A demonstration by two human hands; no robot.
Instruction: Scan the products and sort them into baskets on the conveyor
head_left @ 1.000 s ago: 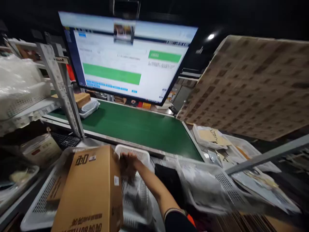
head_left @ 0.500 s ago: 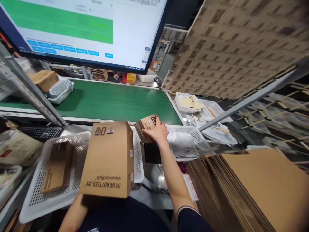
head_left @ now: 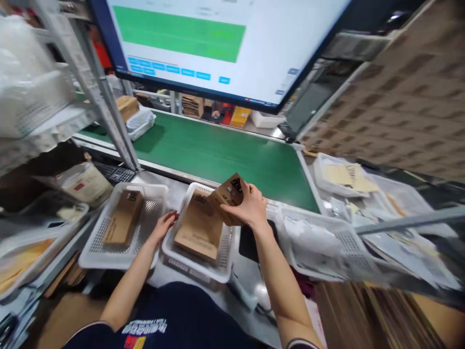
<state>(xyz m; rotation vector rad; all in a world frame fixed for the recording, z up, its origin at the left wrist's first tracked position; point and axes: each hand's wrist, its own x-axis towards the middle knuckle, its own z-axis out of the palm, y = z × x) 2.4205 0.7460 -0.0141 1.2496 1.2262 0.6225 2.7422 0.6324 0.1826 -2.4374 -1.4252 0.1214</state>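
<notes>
A small brown box (head_left: 229,196) is gripped in my right hand (head_left: 254,208), over the upper right part of the middle white basket (head_left: 185,269). A larger brown box (head_left: 199,230) lies flat in that basket. My left hand (head_left: 165,225) is at the basket's left rim, fingers apart and holding nothing. Further left, another white basket (head_left: 87,254) holds a long brown box (head_left: 123,218).
A green conveyor (head_left: 218,150) runs behind the baskets, below a large monitor (head_left: 203,48). On the right are a basket of white packages (head_left: 312,237) and stacked flat cardboard (head_left: 378,315). A metal post (head_left: 112,111) rises at the left.
The large box now lies in the middle basket, and my left hand is off it, at the rim. My right hand has brought the small box over this basket. The view has swung left.
</notes>
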